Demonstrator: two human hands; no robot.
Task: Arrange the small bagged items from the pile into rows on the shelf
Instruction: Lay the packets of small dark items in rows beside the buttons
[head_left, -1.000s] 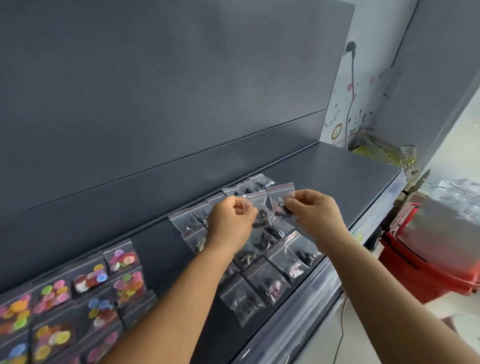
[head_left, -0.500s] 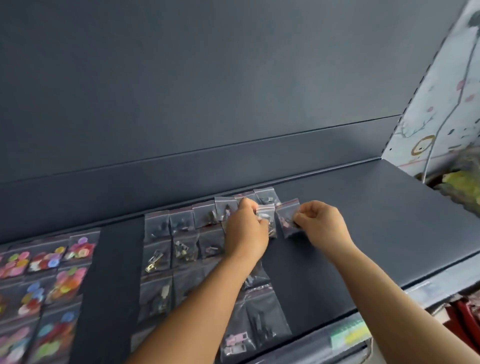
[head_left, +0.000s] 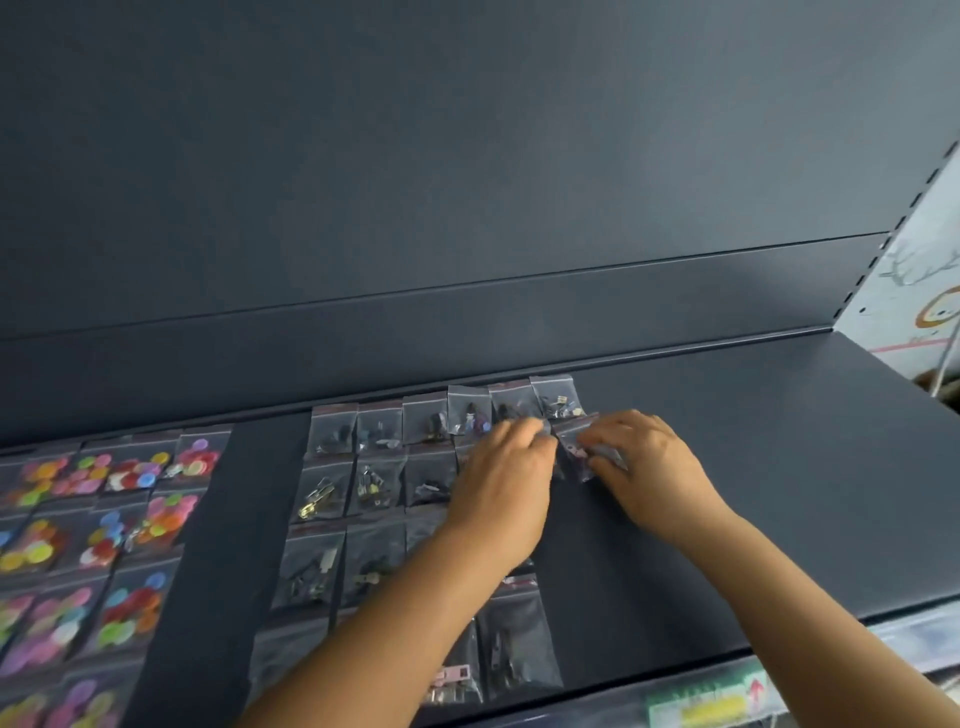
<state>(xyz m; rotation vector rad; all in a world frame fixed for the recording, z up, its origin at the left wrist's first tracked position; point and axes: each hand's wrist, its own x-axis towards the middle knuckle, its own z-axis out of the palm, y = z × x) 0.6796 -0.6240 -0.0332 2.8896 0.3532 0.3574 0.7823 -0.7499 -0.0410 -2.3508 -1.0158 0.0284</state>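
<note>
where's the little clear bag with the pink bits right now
In the head view the small clear plastic bag with pink pieces lies right of centre on the dark shelf, between the left hand and right hand.

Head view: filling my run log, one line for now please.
left hand: on rows | right hand: pinches small clear plastic bag | dark grey shelf

both forearms are bare to the frame edge, left hand (head_left: 501, 486) and right hand (head_left: 652, 467) without rings or gloves
</note>
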